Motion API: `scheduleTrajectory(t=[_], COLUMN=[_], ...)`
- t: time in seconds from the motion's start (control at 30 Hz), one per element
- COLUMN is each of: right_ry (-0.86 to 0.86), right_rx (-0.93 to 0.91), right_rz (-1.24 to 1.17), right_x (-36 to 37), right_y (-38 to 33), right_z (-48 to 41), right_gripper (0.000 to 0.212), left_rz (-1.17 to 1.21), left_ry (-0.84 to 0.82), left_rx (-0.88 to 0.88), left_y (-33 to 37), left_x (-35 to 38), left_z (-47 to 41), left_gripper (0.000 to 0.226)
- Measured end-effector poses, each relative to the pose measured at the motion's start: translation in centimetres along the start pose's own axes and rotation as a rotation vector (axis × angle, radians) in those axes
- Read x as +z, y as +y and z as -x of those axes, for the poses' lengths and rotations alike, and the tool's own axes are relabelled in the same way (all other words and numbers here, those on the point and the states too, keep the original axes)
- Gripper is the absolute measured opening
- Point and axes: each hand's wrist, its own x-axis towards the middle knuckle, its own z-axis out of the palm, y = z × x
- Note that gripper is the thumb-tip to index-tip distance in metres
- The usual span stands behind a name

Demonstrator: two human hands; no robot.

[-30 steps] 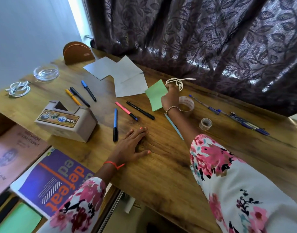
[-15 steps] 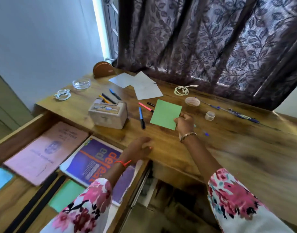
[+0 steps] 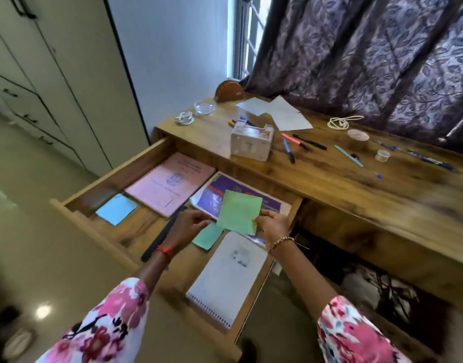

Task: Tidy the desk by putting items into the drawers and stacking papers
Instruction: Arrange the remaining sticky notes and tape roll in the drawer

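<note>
My right hand (image 3: 271, 224) pinches the lower right corner of a green paper (image 3: 238, 211) and holds it over the open drawer (image 3: 75, 195). My left hand (image 3: 188, 226) hovers just left of it with curled fingers, above a second green sheet (image 3: 206, 237) lying in the drawer; whether it touches anything is unclear. The drawer also holds a pink booklet (image 3: 170, 183), a purple magazine (image 3: 251, 197), a blue note (image 3: 116, 208), a white spiral notebook (image 3: 227, 279) and a black ruler (image 3: 164, 234).
On the desk (image 3: 329, 179) lie white papers (image 3: 280, 112), several pens (image 3: 298, 142), a beige tape dispenser (image 3: 252, 142), tape rolls (image 3: 382, 155), a white cord (image 3: 341, 122), a glass dish (image 3: 204, 107) and a brown holder (image 3: 229, 90). A curtain hangs behind; cupboards stand left.
My right hand carried the green paper from the desk top down over the open drawer. My left hand left the desk edge and moved over the drawer. The view swung left and down.
</note>
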Motion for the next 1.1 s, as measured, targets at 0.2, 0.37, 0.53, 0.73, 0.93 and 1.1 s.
scheduleTrajectory(t=[0.2,0.37,0.53,0.73,0.93,1.1], right_ry=[-0.056,-0.067,-0.093,-0.187,-0.286,-0.265], right_rx=[0.085,0.063,-0.008,-0.100,-0.144,-0.171], right_rz=[0.075,0.122,0.262,0.467,0.704,0.814], right_x=[3.6,6.9,12.1,19.2,25.1,27.7], right_y=[4.0,6.2,6.7,7.2,8.9,10.1], right_z=[2.2,0.4,-2.1,-4.2,-5.2,-5.9], right_gripper=[0.025,0.033,0.029,0.025,0.021,0.022], left_rz=[-0.104,-0.137,-0.222,-0.299,-0.318,-0.357], left_ry=[0.003,0.031,0.094,0.076,-0.076,-0.212], left_rx=[-0.107,-0.165,-0.190,-0.278,-0.304,-0.299], left_y=[-4.5,-7.5,-10.3,-14.3,-16.9,-18.7], left_x=[-4.0,-6.9,-10.8,-14.5,-16.6,-17.3], left_z=[2.9,2.5,0.3,-2.6,-4.7,-6.8], left_gripper=[0.016,0.018,0.019,0.019,0.018,0.016])
